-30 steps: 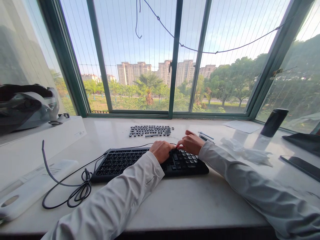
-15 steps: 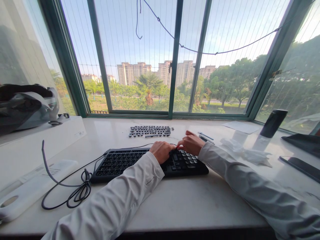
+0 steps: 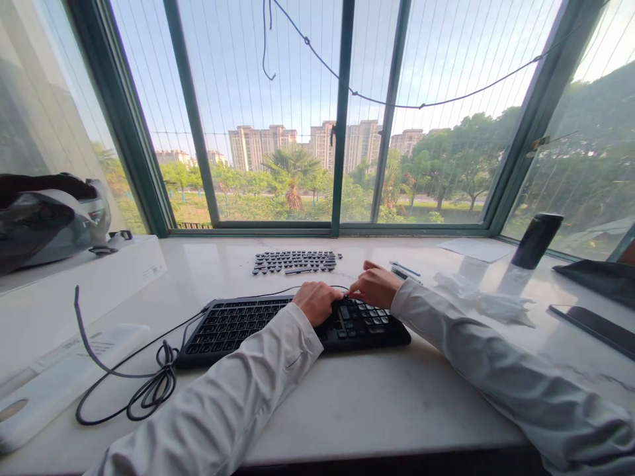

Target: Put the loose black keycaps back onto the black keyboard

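keyboard [image 3: 223, 327] sits flat on the counter [image 3: 397, 403], square in front of the person. left hand [image 3: 316, 302] is over its middle, fingers curled down; right hand [image 3: 373, 285] reaches in from the other side, and the fingertips of both meet near the far edge, right of centre. grip: thumb and fingers look bunched close together on both hands, but can't tell if either is clamped on a key or only touching; spot is too small and partly hidden. step in hand, my read: two-handed work on one small key by the far edge. coming off or going on, can't tell. left part of the board shows open-looking key frames; the right end shows pale glints. loose keycaps [image 3: 297, 261] are laid out in rows behind the board, apart from the hands. next move calls for fingertip precision, i'd say: small straight force on that one key, left hand steadying the board against sliding, neighbours left alone. main risk would be a cap pinging off or something bending under a sideways pry. cable [image 3: 167, 360] is bundled off the left end, clear of both hands.
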Motion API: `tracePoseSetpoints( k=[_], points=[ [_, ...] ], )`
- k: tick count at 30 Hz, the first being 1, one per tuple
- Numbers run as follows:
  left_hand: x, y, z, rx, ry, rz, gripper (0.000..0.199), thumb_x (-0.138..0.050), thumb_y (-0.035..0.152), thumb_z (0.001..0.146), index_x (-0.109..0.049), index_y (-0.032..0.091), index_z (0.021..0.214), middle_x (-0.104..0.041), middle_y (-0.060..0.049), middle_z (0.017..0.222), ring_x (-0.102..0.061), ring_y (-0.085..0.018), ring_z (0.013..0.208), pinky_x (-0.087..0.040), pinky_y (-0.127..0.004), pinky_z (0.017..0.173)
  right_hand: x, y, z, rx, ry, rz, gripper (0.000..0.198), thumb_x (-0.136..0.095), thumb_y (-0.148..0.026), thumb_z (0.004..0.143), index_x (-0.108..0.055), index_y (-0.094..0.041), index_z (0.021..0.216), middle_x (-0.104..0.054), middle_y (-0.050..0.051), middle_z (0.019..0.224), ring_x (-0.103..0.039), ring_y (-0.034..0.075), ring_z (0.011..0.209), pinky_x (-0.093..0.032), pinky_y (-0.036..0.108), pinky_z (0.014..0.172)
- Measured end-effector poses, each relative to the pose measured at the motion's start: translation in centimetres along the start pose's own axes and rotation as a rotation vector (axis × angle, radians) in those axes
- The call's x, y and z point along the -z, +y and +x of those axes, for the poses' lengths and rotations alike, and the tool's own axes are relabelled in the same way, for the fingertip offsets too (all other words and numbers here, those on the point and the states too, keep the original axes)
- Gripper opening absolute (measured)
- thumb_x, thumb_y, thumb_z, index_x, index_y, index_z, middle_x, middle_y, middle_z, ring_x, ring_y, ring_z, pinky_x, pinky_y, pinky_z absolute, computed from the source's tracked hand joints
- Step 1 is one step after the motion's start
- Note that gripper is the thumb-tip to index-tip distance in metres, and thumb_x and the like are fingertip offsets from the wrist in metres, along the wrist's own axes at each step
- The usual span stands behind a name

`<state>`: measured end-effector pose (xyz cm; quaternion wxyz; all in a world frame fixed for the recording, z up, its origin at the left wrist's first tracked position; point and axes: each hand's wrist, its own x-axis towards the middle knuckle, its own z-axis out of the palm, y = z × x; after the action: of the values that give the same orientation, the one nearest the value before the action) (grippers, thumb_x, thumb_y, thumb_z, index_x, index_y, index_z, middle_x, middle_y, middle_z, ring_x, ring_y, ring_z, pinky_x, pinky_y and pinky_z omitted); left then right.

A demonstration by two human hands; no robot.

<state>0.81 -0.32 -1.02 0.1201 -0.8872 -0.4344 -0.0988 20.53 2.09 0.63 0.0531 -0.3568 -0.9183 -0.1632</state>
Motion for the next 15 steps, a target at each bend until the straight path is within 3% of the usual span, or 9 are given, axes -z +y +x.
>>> tracePoseSetpoints(
  k=[7,15],
  points=[
    [0.1,0.2,-0.2,-0.026,-0.016,-0.027,0.033,-0.044,0.022,0.083,-0.062,0.033,0.109,-0.07,-0.004,0.095,-0.064,-0.021,0.086,-0.045,-0.029,0.072,-0.1,0.4,-0.2,-0.041,0.01,0.032,0.025,-0.052,-0.039,0.085,-0.073,-0.027,0.092,-0.07,0.003,0.065,-0.059,0.014,0.063,-0.027,0.032,0.079],
    [0.0,0.3,-0.2,-0.025,0.007,-0.04,0.031,-0.044,0.023,0.083,-0.062,0.032,0.107,-0.07,-0.003,0.094,-0.064,-0.02,0.086,-0.045,-0.027,0.071,-1.0,0.9,-0.1,-0.137,0.072,0.161,0.022,-0.058,-0.045,0.081,-0.073,-0.029,0.086,-0.066,-0.002,0.059,-0.052,0.011,0.057,-0.029,0.03,0.077]
  ],
)
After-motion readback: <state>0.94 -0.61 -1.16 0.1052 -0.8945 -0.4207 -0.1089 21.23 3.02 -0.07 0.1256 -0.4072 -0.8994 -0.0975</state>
